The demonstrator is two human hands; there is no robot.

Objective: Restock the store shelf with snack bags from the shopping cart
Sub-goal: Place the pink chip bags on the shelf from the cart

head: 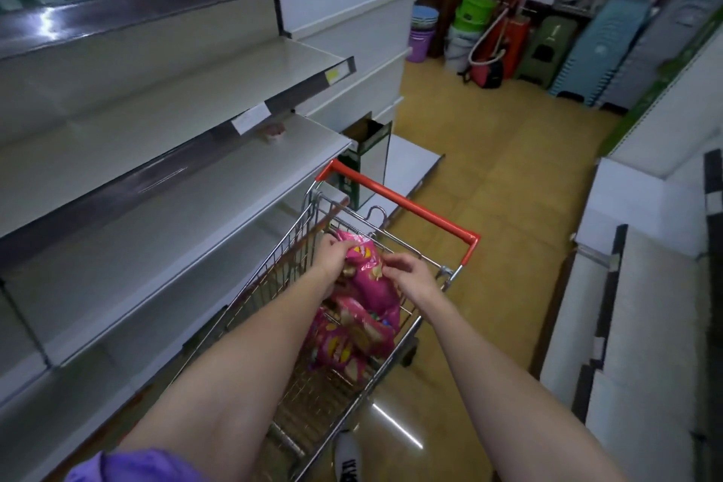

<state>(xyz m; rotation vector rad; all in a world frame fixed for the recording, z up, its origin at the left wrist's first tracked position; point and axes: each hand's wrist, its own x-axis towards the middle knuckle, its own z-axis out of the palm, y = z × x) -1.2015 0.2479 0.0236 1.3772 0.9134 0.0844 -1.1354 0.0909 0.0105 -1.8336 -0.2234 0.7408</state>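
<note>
both hands, left hand (332, 259) and right hand (410, 278), pinch a pink snack bag (367, 278) over the shopping cart (395, 203) beside the shelf (195, 184).

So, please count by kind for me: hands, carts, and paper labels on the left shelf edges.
Hands: 2, left hand and right hand, both gripping one pink snack bag
Carts: 1, the shopping cart
Labels: 2, yellow label, white label
Total: 5
</note>
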